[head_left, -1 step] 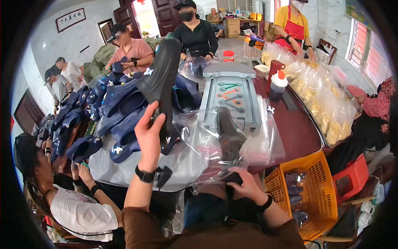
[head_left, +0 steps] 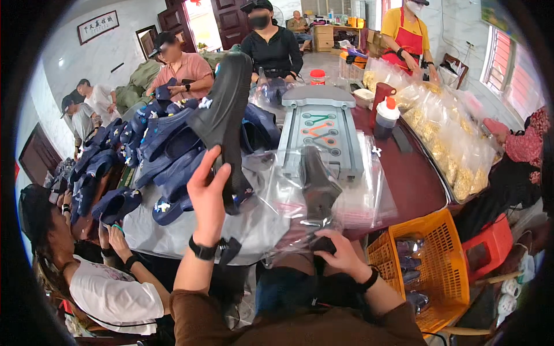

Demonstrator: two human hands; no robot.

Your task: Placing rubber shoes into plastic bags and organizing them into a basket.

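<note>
The right hand (head_left: 345,254), fingers clamped on the near end of a shoe (head_left: 317,187) inside a clear bag (head_left: 283,225), has risen slightly over the table's (head_left: 407,187) near edge; the left hand (head_left: 208,196) grips an unbagged shoe (head_left: 228,109).

We get a bright view, washed out white at the open doorway (head_left: 203,26), with glints on the clear plastic bag (head_left: 280,230) and fisheye bending toward dark corners.

Dark red tabletop (head_left: 414,179): pale sheet (head_left: 173,233), clear plastic bags (head_left: 376,199), orange-capped bottle (head_left: 386,120).
</note>
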